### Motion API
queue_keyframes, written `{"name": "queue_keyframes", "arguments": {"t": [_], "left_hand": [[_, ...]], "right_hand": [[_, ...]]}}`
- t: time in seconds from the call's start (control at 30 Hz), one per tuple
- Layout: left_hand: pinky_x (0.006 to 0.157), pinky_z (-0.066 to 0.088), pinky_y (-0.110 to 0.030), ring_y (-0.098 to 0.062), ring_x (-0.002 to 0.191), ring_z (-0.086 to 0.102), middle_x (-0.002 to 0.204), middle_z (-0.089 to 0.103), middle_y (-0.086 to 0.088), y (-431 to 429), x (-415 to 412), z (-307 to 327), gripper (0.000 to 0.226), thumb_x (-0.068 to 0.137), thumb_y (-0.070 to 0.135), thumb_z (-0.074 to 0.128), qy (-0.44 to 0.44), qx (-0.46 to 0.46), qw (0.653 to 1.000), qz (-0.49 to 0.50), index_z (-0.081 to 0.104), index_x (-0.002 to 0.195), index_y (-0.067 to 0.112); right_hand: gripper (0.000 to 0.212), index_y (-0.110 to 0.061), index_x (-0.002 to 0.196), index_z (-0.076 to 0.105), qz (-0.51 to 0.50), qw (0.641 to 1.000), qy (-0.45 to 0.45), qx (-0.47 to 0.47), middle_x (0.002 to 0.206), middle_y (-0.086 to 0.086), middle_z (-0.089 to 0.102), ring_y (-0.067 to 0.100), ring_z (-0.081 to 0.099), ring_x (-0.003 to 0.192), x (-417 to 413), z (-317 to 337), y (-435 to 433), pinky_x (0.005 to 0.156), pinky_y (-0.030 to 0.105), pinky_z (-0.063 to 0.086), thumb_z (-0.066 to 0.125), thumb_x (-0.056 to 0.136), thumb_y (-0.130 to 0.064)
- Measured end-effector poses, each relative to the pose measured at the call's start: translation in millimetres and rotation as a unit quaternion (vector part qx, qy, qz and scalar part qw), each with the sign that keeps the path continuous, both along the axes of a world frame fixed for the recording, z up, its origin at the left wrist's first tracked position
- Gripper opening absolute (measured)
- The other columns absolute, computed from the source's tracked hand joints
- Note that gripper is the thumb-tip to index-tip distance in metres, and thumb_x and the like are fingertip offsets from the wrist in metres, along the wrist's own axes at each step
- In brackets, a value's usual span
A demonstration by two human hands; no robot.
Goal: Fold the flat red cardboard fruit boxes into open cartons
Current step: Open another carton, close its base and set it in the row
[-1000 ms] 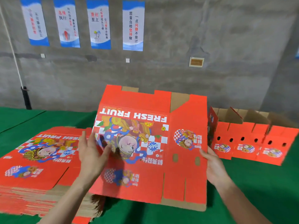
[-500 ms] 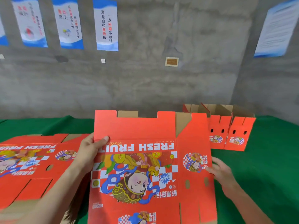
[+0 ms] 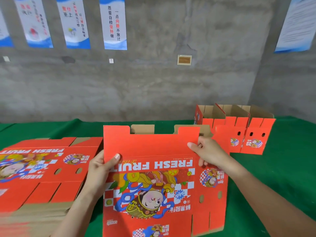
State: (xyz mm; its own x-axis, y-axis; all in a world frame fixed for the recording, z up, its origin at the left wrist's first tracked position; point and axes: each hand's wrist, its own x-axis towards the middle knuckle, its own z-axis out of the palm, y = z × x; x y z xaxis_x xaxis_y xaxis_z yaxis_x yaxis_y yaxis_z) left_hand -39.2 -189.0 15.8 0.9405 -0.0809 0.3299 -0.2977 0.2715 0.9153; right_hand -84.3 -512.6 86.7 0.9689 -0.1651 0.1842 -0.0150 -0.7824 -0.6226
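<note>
The left hand [image 3: 100,170] grips the flat red box's [image 3: 150,146] left edge, thumb on the print; the right hand [image 3: 208,153] pinches its upper right corner. More flat boxes [image 3: 42,177] lie stacked left of the left hand, folded cartons [image 3: 239,134] beyond the right.

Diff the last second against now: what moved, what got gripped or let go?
The right hand climbed from the lower right edge of the flat box to its top right corner and now pinches the flap there. The left hand left the printed face and grips the left edge, thumb in front. The stack of flat boxes and the folded cartons stayed put.
</note>
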Motion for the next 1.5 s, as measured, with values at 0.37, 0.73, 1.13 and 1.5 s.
{"name": "queue_keyframes", "arguments": {"t": [0.37,0.73,1.13,1.5], "left_hand": [[0.067,0.058,-0.032,-0.024,0.080,0.070,0.100,0.072,-0.012,3.5,15.2,0.0,0.031,0.073,0.004,0.064,0.019,-0.046,0.997,-0.060,0.068,0.101,0.017],[0.078,0.045,-0.019,-0.004,0.072,0.068,0.077,0.072,0.010,2.7,12.8,44.0,0.084,0.090,0.069,0.005,0.096,0.220,0.971,0.015,0.076,0.069,0.028],[0.052,0.041,-0.029,-0.021,0.055,0.048,0.061,0.065,-0.002,-20.4,5.9,40.2,0.020,0.079,-0.006,0.062,-0.002,0.420,0.898,0.129,0.061,0.061,0.002],[0.090,0.053,-0.042,-0.019,0.089,0.068,0.105,0.071,-0.009,-57.1,-8.6,14.9,0.023,0.089,0.010,0.060,0.116,0.151,0.958,0.212,0.071,0.109,0.013]], "right_hand": [[0.031,-0.030,0.069,0.055,0.025,0.994,-0.103,0.004,0.052,-0.009,0.056,0.007,0.054,0.048,-4.9,-2.7,2.6,0.060,0.029,0.044,0.049,0.095,-0.046],[0.041,0.003,0.082,0.062,0.077,0.980,-0.119,0.138,0.058,-0.002,0.052,0.000,0.041,0.043,-13.4,-12.8,-23.0,0.044,0.011,0.030,0.053,0.094,-0.035],[0.069,0.010,0.079,0.057,0.056,0.984,-0.057,0.159,0.054,0.005,0.053,0.007,0.047,0.048,-43.3,-40.6,-38.5,0.052,0.015,0.038,0.045,0.077,-0.058],[0.058,0.009,0.050,0.046,-0.131,0.963,-0.179,0.153,0.079,0.014,0.060,0.027,0.056,0.081,-44.4,-56.2,-40.9,0.070,0.023,0.039,0.063,0.091,-0.029]]}}
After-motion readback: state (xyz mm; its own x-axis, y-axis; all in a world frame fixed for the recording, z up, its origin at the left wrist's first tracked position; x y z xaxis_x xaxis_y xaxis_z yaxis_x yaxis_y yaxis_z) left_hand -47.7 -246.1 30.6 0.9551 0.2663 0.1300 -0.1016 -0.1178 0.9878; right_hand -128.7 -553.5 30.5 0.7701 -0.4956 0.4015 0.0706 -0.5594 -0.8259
